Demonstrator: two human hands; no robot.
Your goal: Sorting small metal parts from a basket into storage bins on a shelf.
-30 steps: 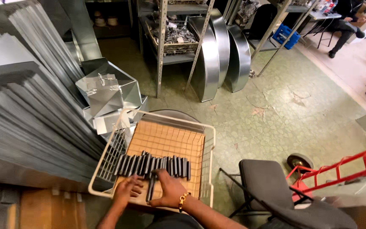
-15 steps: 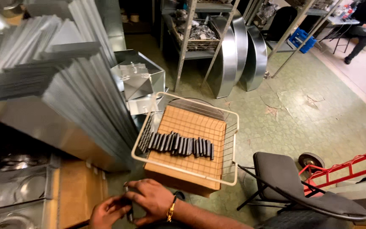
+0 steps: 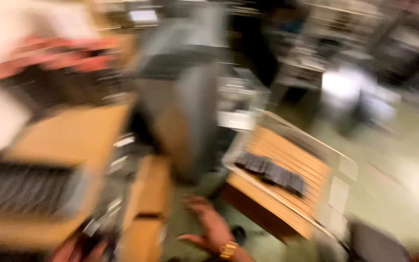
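Row of dark strips (image 3: pixel 270 172) runs diagonally, upper-left to lower-right; right hand (image 3: pixel 209 225) released; left hand (image 3: pixel 81 247) blurred, grip unclear.

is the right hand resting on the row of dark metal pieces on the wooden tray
No. The right hand hangs open, apart from the dark metal pieces, which lie on the wooden tray.

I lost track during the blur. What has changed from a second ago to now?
The view swung left. Both hands left the dark metal pieces: the right hand hangs open beside the wooden tray, and the left hand is low by the cardboard boxes. The row of pieces stayed on the tray.
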